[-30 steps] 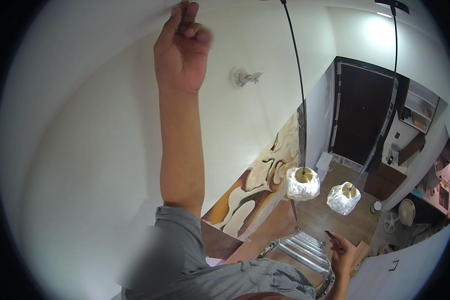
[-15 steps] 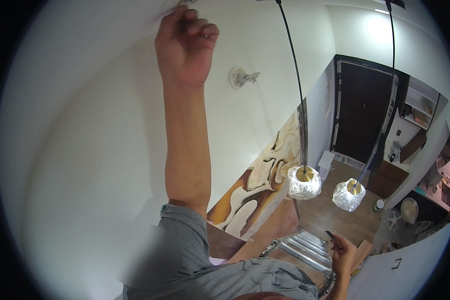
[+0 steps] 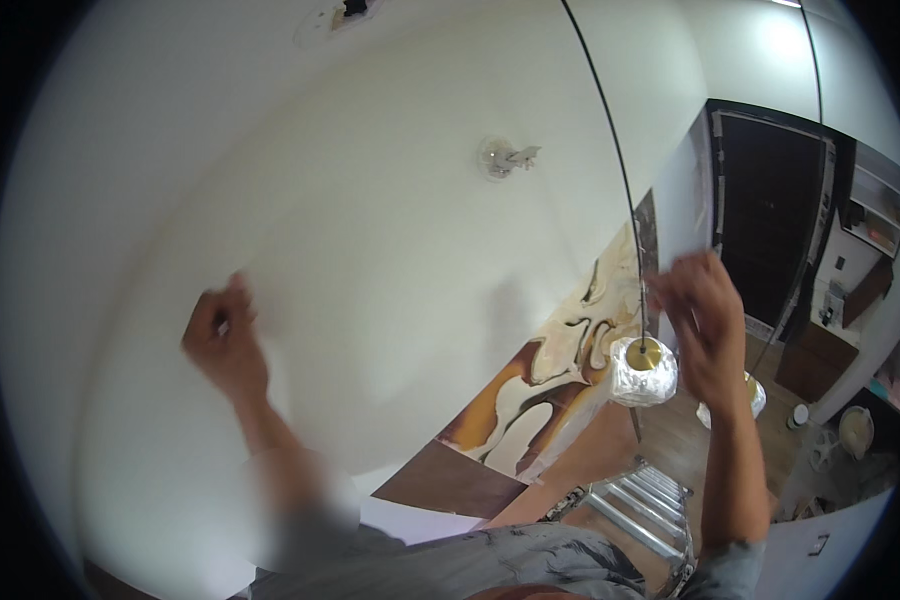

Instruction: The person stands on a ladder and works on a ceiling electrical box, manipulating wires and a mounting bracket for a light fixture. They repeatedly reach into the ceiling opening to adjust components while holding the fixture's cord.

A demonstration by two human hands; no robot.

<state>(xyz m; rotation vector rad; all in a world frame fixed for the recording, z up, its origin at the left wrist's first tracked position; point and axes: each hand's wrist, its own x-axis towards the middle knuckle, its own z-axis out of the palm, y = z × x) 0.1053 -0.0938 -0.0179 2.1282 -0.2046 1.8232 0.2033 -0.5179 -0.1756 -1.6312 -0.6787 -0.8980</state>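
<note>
My left hand (image 3: 225, 338) is raised in front of the pale wall, thumb and fingers curled together; anything between them is too small to make out. On the right, my right hand (image 3: 705, 318) is lifted beside a black hanging cord (image 3: 610, 120), its fingers bent and blurred, so what they hold cannot be made out. Below that cord hangs a pendant lamp (image 3: 643, 375) wrapped in clear plastic with a gold cap. At the top, a ceiling fitting (image 3: 348, 14) shows a small black part in a clear surround. A round clear fitting (image 3: 505, 158) with a pale stem is also in view.
A second wrapped pendant lamp (image 3: 753, 400) is partly behind my right forearm. A metal ladder (image 3: 640, 510) stands below me. Beyond are a marbled wall panel (image 3: 530, 400), a dark door (image 3: 770, 205), a white fan (image 3: 856, 432) and shelves (image 3: 875, 205).
My left hand has come down from the ceiling fitting. My right hand, which held a small dark object low down, has risen beside the lamp cord. The view has shifted slightly.
</note>
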